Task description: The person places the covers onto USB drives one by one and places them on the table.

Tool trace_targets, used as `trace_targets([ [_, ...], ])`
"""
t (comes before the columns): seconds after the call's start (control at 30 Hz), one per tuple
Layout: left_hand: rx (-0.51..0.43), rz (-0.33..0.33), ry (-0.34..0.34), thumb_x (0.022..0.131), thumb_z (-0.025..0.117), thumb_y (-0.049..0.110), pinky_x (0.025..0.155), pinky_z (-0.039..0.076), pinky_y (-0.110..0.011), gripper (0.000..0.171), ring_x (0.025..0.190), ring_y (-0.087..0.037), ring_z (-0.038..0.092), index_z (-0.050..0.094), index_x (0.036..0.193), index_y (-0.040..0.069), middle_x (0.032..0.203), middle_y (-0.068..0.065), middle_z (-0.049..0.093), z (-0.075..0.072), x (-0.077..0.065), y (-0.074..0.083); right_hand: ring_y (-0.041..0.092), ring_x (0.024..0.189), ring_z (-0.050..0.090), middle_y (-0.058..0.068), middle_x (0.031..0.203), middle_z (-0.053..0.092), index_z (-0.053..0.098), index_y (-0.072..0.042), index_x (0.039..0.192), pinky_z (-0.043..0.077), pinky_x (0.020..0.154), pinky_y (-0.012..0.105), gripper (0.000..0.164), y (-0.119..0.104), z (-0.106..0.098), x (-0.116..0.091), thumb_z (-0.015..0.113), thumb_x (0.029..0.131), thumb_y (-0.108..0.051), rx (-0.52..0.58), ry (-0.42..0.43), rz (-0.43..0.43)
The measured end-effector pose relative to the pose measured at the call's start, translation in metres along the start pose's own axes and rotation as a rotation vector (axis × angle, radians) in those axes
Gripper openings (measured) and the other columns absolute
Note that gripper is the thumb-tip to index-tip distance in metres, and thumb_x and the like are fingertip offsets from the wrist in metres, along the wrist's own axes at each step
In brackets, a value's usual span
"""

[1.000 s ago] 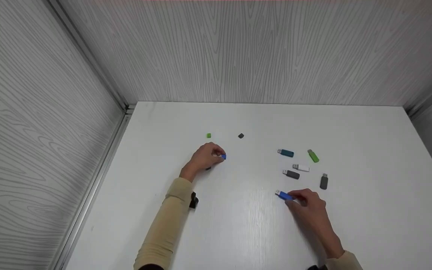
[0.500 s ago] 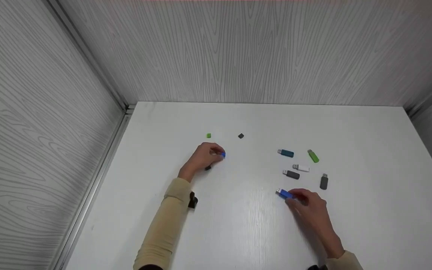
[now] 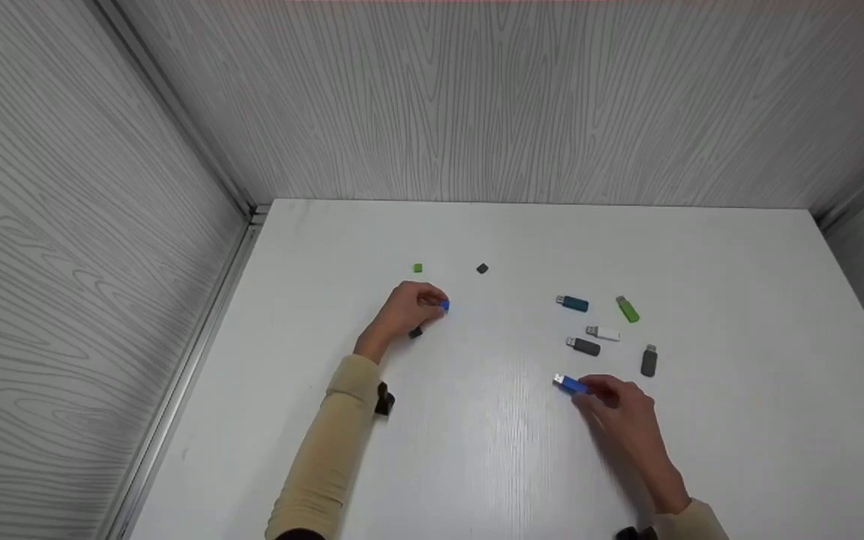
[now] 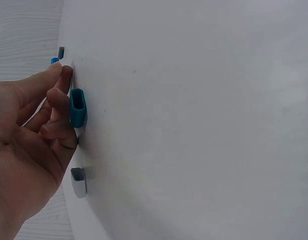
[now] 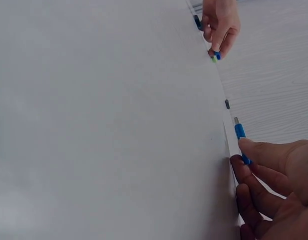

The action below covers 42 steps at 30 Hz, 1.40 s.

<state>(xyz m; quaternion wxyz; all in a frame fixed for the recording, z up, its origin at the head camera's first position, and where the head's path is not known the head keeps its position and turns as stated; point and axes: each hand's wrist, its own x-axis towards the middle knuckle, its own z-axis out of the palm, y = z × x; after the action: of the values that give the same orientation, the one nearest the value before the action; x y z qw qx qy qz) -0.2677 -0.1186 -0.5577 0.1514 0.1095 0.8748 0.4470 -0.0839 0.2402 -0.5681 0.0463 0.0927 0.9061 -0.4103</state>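
My left hand [image 3: 406, 309] pinches a small blue USB stick cap [image 3: 445, 305] between thumb and fingertip, left of the table's middle. Close beside its fingers stands a teal cap [image 4: 78, 109], which looks dark in the head view. In my right hand [image 3: 622, 414], thumb and fingers pinch a blue USB stick [image 3: 571, 385] by its rear end, its bare metal plug pointing left. The other fingers of that hand lie near the tabletop in the right wrist view. A wide gap separates the cap and the stick.
Beyond my left hand lie a green cap [image 3: 418, 268] and a black cap [image 3: 482, 268]. A grey cap [image 4: 79, 182] shows in the left wrist view. Uncapped sticks lie at right: teal [image 3: 573, 304], green [image 3: 628, 309], white [image 3: 603, 333], dark grey [image 3: 583, 346] and another dark grey [image 3: 649, 361].
My left hand has shifted slightly away and left with the blue cap, baring more of the cap beside it. The right hand's blue stick has moved very slightly rightward. The loose sticks lie unchanged.
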Motion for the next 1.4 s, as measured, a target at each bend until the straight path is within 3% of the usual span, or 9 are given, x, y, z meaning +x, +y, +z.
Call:
trace_targets([
  [0.4,0.000,0.010,0.023,0.097,0.075,0.010,0.100,0.056,-0.041,0.023,0.109,-0.023,0.070,0.078,0.120,0.009,0.115,-0.008,0.077,0.002,-0.005,0.000,0.026,0.110,0.061,0.014,0.123,0.073,0.072,-0.009,0.132,0.050,0.101,0.040,0.034,0.000,-0.003,0.003,0.073,0.099,-0.018,0.015,-0.027,0.000],
  [0.73,-0.025,0.058,0.037,0.096,0.076,0.009,0.099,0.056,-0.041,0.023,0.107,-0.024,0.072,0.079,0.118,0.007,0.113,-0.010,0.079,0.004,-0.009,0.000,0.024,0.107,0.060,0.013,0.122,0.074,0.072,-0.008,0.131,0.048,0.089,0.016,0.034,0.000,-0.009,0.004,0.074,0.099,-0.019,0.055,-0.034,-0.007],
  [1.4,-0.074,0.059,0.035,0.096,0.076,0.013,0.106,0.055,-0.046,0.023,0.116,-0.025,0.070,0.080,0.118,0.011,0.116,-0.008,0.078,0.011,-0.021,0.001,0.022,0.101,0.056,0.012,0.118,0.073,0.073,-0.009,0.132,0.047,0.082,0.016,0.034,0.003,-0.015,0.011,0.073,0.100,-0.020,0.083,-0.060,-0.024],
])
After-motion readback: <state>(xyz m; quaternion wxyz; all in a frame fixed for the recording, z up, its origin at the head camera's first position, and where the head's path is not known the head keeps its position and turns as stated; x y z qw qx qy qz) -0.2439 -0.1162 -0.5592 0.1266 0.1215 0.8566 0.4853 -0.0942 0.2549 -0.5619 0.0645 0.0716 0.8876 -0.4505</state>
